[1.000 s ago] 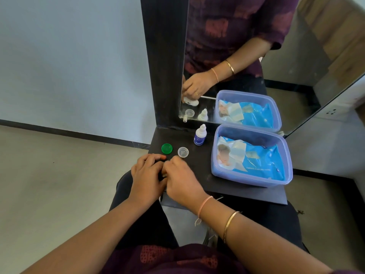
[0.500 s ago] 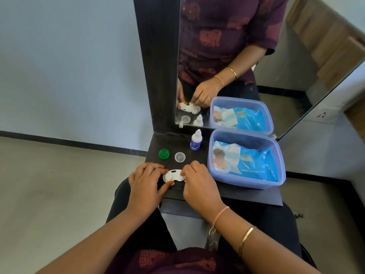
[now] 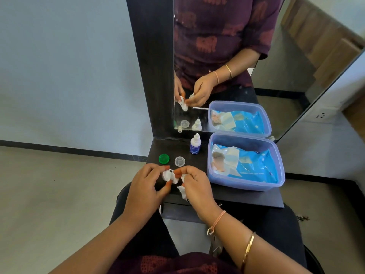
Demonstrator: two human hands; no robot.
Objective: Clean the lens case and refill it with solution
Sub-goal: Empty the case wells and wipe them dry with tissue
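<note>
A white lens case [image 3: 167, 175] with both wells uncapped is lifted a little above the black shelf [image 3: 237, 196], pinched by my left hand [image 3: 145, 186]. My right hand [image 3: 194, 185] holds a crumpled white tissue [image 3: 182, 191] and presses part of it against the case's right well. Behind the hands, a green cap [image 3: 164, 159] and a clear cap [image 3: 179, 161] lie on the shelf. A small solution bottle [image 3: 195, 144] with a white nozzle and blue label stands upright further back.
A blue plastic tub [image 3: 276, 175] holding a blue wipes packet stands on the right of the shelf. A mirror [image 3: 276, 66] in a black frame rises at the back. My legs are under the shelf's front edge.
Both hands have lifted the lens case off the shelf. The tissue now shows in my right hand against the case. The camera has tilted slightly.
</note>
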